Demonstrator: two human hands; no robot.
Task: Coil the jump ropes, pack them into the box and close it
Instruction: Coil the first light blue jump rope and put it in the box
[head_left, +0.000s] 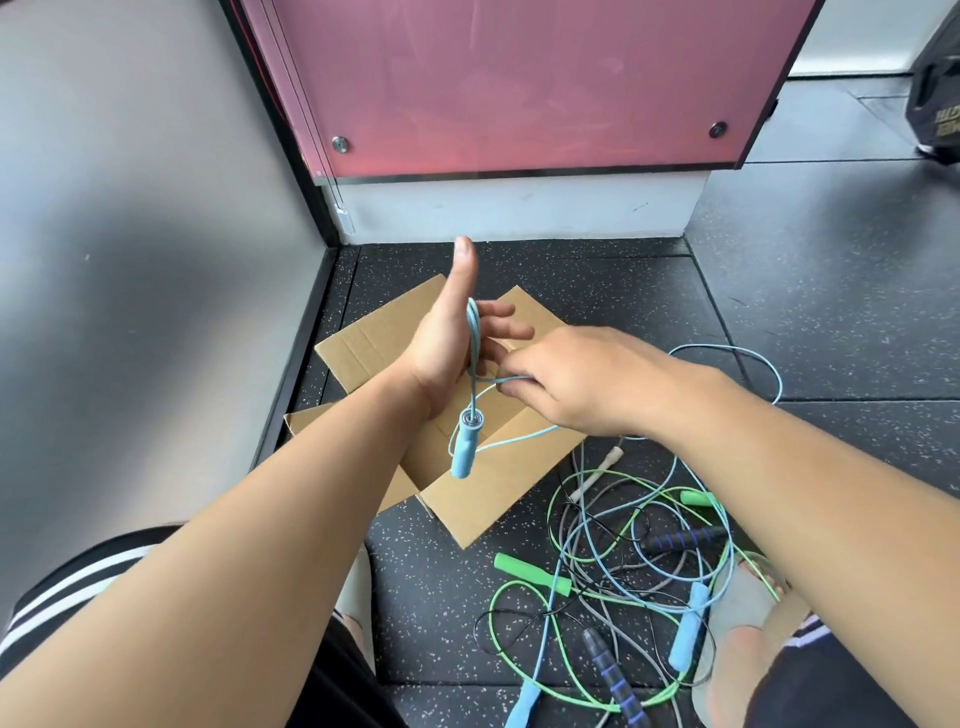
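It looks like a gym: black speckled rubber floor tiles (779, 322), a bolted pink panel (519, 78), tangled jump ropes (623, 561).

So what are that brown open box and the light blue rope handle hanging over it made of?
The brown open box looks like corrugated cardboard: matte tan, creased flaps. The light blue rope handle seems foam or soft rubber, dull-surfaced; which one is unclear. Its thin light blue cord looks smooth, plastic-coated.
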